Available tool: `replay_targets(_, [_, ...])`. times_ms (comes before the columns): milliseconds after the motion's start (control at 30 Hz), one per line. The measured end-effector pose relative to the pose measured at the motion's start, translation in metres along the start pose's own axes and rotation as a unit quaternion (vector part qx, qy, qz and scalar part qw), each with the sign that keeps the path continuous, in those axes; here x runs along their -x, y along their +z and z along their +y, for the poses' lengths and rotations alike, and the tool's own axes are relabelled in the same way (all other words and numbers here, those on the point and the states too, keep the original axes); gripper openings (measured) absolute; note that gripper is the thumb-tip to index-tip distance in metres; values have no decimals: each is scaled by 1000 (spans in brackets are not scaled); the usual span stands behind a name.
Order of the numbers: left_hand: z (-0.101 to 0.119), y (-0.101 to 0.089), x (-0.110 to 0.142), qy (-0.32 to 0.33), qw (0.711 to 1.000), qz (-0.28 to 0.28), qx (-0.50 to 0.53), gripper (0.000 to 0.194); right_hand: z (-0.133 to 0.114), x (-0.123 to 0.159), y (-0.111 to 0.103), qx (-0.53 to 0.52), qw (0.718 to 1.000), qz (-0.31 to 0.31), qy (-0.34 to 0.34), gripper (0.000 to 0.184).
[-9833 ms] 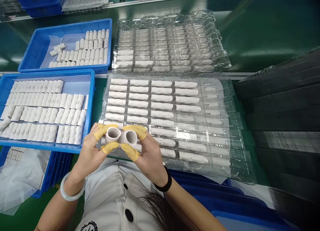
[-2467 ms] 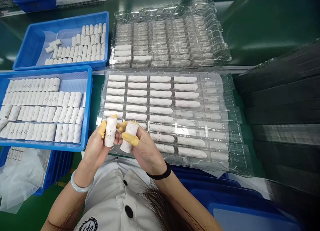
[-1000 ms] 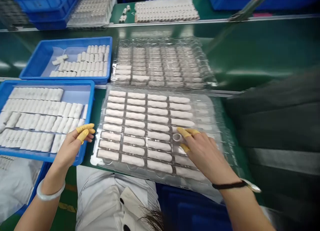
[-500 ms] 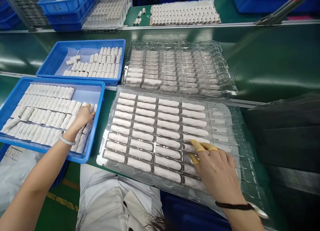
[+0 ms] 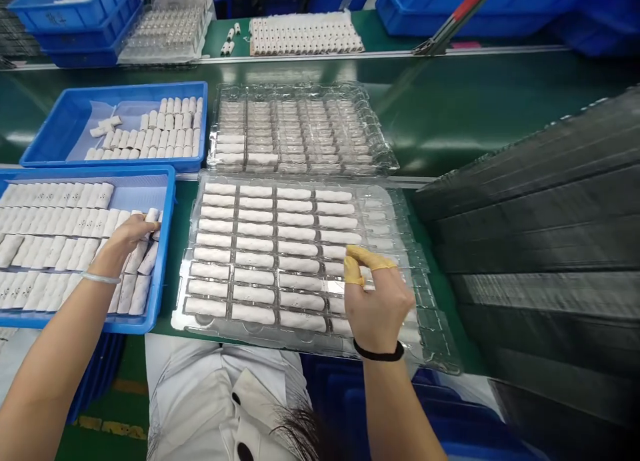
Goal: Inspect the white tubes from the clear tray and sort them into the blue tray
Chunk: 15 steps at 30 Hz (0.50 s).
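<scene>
My left hand (image 5: 131, 233) reaches into the right end of the near blue tray (image 5: 169, 248), fingers closed around a white padded roll (image 5: 153, 214); the fingertips are partly hidden. Several rows of similar rolls fill this tray. My right hand (image 5: 377, 291), with yellow finger cots on its fingers, is over the fourth column of the near clear plastic tray (image 5: 295, 338). Its thumb and index finger are pinched together at the right end of a white roll (image 5: 334, 252) lying in a slot. Rolls lie lengthwise in the first four columns; the hand covers part of the fourth.
Behind stand another blue tray (image 5: 27, 153) of short white rolls and a second clear tray (image 5: 325, 134) with a few rolls at its left. Stacked dark panels (image 5: 545, 261) rise at the right. Blue bins (image 5: 85, 21) and a board of small white parts (image 5: 305, 34) sit farther back.
The whole view has shifted to the right. My right hand has lifted and turned, its thumb and index finger now closer together, farther up the fourth column. My left hand stays at the blue tray's right end.
</scene>
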<state>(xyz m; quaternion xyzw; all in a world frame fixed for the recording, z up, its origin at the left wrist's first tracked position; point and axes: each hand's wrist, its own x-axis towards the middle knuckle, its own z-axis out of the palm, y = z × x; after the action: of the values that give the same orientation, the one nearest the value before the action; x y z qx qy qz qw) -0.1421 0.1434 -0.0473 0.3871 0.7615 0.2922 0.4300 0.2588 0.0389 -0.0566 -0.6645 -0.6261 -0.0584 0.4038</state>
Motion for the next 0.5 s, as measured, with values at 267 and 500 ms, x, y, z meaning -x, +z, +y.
replay_targets(267, [21,-15,61,14,992,-28,119,30,-87,11,12,-345,907,-199,135,18])
replay_targets(500, [6,27,156,64,964,-194,170,41,-139,34,29,-562,679,-421,215,45])
